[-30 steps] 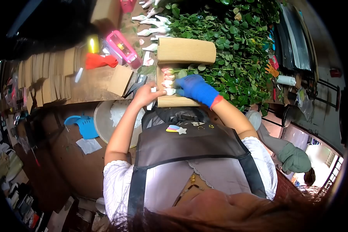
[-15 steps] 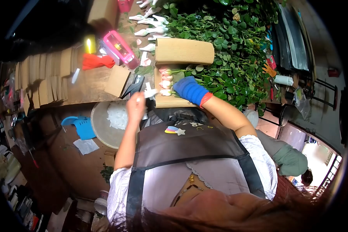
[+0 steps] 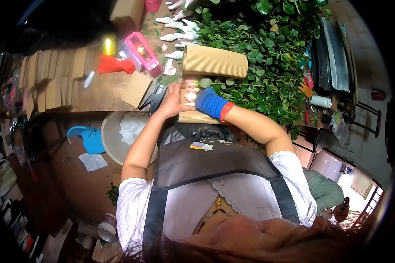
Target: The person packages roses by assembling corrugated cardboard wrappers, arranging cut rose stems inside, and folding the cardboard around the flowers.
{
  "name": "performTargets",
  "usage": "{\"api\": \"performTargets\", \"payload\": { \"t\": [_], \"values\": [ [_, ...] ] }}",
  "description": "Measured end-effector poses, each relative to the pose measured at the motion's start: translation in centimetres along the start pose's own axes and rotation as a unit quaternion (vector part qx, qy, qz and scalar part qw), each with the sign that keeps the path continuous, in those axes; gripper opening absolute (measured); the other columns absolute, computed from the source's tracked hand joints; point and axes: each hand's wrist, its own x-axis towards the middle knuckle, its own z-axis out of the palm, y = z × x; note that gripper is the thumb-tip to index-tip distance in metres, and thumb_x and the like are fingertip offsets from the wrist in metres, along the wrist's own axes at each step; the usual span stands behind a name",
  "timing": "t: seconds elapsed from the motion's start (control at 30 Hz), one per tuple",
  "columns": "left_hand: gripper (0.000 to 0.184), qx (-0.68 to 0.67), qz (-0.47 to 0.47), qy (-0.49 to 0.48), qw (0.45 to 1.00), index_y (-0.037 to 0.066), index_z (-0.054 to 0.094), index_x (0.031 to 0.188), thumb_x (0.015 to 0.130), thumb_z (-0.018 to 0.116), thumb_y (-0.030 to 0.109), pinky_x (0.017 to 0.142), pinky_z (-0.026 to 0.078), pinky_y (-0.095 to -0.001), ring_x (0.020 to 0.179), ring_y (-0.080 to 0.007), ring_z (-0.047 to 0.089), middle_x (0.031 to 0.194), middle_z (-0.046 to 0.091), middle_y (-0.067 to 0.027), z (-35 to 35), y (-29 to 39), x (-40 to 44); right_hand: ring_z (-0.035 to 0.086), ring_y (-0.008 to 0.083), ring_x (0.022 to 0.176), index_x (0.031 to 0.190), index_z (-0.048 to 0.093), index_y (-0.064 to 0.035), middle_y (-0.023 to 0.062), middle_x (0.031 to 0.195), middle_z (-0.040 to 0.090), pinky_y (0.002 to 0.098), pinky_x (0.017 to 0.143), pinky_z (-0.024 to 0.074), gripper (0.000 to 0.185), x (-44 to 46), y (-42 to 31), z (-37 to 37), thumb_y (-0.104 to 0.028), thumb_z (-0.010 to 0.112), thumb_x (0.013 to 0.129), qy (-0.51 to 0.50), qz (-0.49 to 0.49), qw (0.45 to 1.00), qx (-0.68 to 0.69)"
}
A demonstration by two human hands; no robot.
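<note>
My bare left hand (image 3: 173, 103) lies at the left edge of the corrugated cardboard (image 3: 199, 117), thumb spread from the fingers and nothing held. Pink-and-white rose heads (image 3: 191, 97) are stacked on the cardboard between my hands. In a blue glove, my right hand (image 3: 210, 103) is closed around rose stems just right of the heads; its fingertips are partly hidden. A folded-over flap of corrugated cardboard (image 3: 215, 61) arches above the roses.
Leafy stems (image 3: 263, 65) cover the table's right side, with white-wrapped heads (image 3: 186, 28) at their left. A pink tape dispenser (image 3: 144, 55), red cloth (image 3: 115, 65) and cardboard stacks (image 3: 52, 83) lie left. Below are a round tub (image 3: 112, 142) and another person (image 3: 324, 188).
My left hand dropped away from the roses holding a small white piece, then came back to the cardboard edge with fingers spread. My gloved right hand drew in closer beside the rose heads.
</note>
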Motion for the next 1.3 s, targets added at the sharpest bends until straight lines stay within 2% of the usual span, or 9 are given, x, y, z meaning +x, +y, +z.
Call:
{"api": "performTargets", "payload": {
  "t": [0.13, 0.17, 0.27, 0.43, 0.6, 0.73, 0.77, 0.87, 1.3],
  "values": [
    [0.097, -0.004, -0.029, -0.058, 0.998, 0.01, 0.041, 0.136, 0.062, 0.092, 0.046, 0.117, 0.025, -0.0493, 0.141, -0.0462, 0.024, 0.147, 0.026, -0.0286, 0.5, -1.6, 0.5, 0.071, 0.0325, 0.095, 0.114, 0.07, -0.0172, 0.0112, 0.108, 0.072, 0.0454, 0.093, 0.049, 0.03, -1.6, 2.0, 0.3, -0.032, 0.054, 0.094, -0.006, -0.031, 0.999, 0.023],
    [0.098, 0.003, -0.033, -0.079, 0.996, 0.011, 0.039, 0.138, 0.064, 0.091, 0.048, 0.119, 0.021, -0.0517, 0.143, -0.0495, 0.017, 0.149, 0.02, -0.0327, 0.5, -2.0, 0.6, 0.07, 0.0345, 0.091, 0.109, 0.069, -0.0159, 0.013, 0.097, 0.073, 0.0463, 0.085, 0.0519, 0.029, -2.5, 2.7, 0.3, -0.036, 0.056, 0.092, -0.018, -0.023, 0.994, 0.108],
    [0.099, -0.004, -0.032, -0.091, 0.995, 0.01, 0.038, 0.14, 0.065, 0.089, 0.05, 0.119, 0.019, -0.053, 0.145, -0.0506, 0.013, 0.149, 0.018, -0.035, 0.6, -2.5, 0.7, 0.071, 0.0303, 0.093, 0.095, 0.071, -0.0088, 0.0161, 0.095, 0.072, 0.0452, 0.081, 0.0529, 0.022, -7.3, 2.4, -6.7, -0.025, 0.056, 0.091, 0.062, 0.108, 0.957, 0.26],
    [0.107, 0.026, -0.036, -0.115, 0.992, 0.003, 0.032, 0.145, 0.067, 0.089, 0.05, 0.12, 0.02, -0.0477, 0.145, -0.0484, 0.015, 0.151, 0.016, -0.0339, 0.2, -2.2, 1.1, 0.073, 0.0284, 0.079, 0.09, 0.072, -0.013, 0.01, 0.084, 0.074, 0.0457, 0.064, 0.0537, 0.016, -3.2, 1.7, -1.8, -0.022, 0.059, 0.089, 0.119, 0.085, 0.981, 0.126],
    [0.097, -0.027, -0.072, -0.093, 0.993, 0.001, 0.04, 0.139, 0.07, 0.087, 0.051, 0.117, 0.027, -0.0441, 0.141, -0.0456, 0.025, 0.146, 0.026, -0.032, 0.2, -2.6, 2.1, 0.074, 0.0249, 0.082, 0.09, 0.073, -0.0162, 0.0071, 0.088, 0.075, 0.0424, 0.062, 0.0523, 0.016, -2.2, 1.1, -1.1, -0.02, 0.058, 0.09, 0.09, 0.09, 0.989, 0.071],
    [0.079, 0.003, -0.011, -0.007, 1.0, 0.0, 0.053, 0.126, 0.072, 0.086, 0.047, 0.113, 0.033, -0.0435, 0.132, -0.04, 0.039, 0.137, 0.041, -0.0248, 0.6, -2.1, 1.9, 0.073, 0.0286, 0.086, 0.093, 0.072, -0.0144, 0.0097, 0.093, 0.075, 0.0438, 0.069, 0.0539, 0.019, -4.2, 1.5, -3.0, -0.024, 0.055, 0.091, 0.077, 0.103, 0.981, 0.146],
    [0.076, -0.011, -0.03, -0.015, 0.999, 0.007, 0.053, 0.134, 0.073, 0.083, 0.042, 0.115, 0.03, -0.0477, 0.137, -0.0462, 0.033, 0.146, 0.033, -0.0284, 0.5, -1.5, 1.7, 0.073, 0.0295, 0.087, 0.094, 0.071, -0.0138, 0.0103, 0.095, 0.074, 0.044, 0.071, 0.0542, 0.02, -5.2, 1.7, -4.1, -0.025, 0.054, 0.091, 0.071, 0.111, 0.975, 0.18],
    [0.076, -0.001, -0.016, 0.015, 1.0, 0.008, 0.053, 0.135, 0.074, 0.082, 0.042, 0.114, 0.03, -0.0486, 0.138, -0.0471, 0.032, 0.149, 0.031, -0.0282, 1.2, -1.6, 1.1, 0.072, 0.031, 0.089, 0.094, 0.07, -0.0121, 0.0127, 0.098, 0.074, 0.0444, 0.075, 0.0546, 0.022, -4.6, 2.4, -2.5, -0.027, 0.053, 0.091, 0.176, 0.199, 0.939, 0.217],
    [0.073, -0.026, -0.033, -0.006, 0.999, 0.008, 0.055, 0.134, 0.076, 0.082, 0.043, 0.117, 0.025, -0.0504, 0.143, -0.048, 0.025, 0.152, 0.025, -0.0313, 1.4, -2.2, 1.1, 0.072, 0.0335, 0.082, 0.091, 0.069, -0.0113, 0.0136, 0.088, 0.073, 0.0487, 0.067, 0.0541, 0.021, -2.3, 2.9, -1.7, -0.029, 0.057, 0.09, 0.174, 0.127, 0.954, 0.21]
  ]
}}
